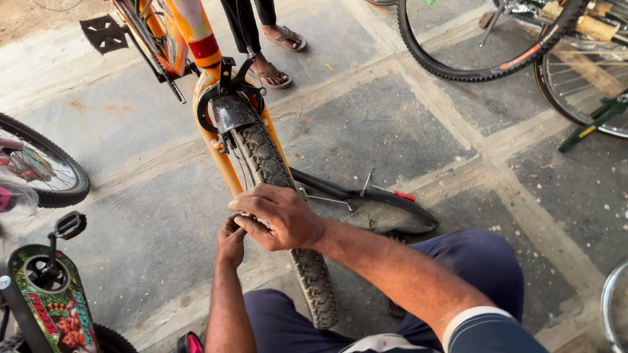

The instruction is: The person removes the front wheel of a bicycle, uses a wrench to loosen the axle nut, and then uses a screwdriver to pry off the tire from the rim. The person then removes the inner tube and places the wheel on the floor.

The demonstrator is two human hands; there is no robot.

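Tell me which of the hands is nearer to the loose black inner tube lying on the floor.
The right. The right hand grips the knobby tire, just left of the inner tube. The left hand sits on the tire's far side, farther from the tube.

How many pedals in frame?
2: one black pedal top left beside the orange bike frame, one pedal on the small bike at lower left. Others may be hidden.

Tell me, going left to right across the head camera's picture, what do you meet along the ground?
Small green bike → left hand → right hand on the knobby tyre → loose inner tube → chrome rim at the right edge.
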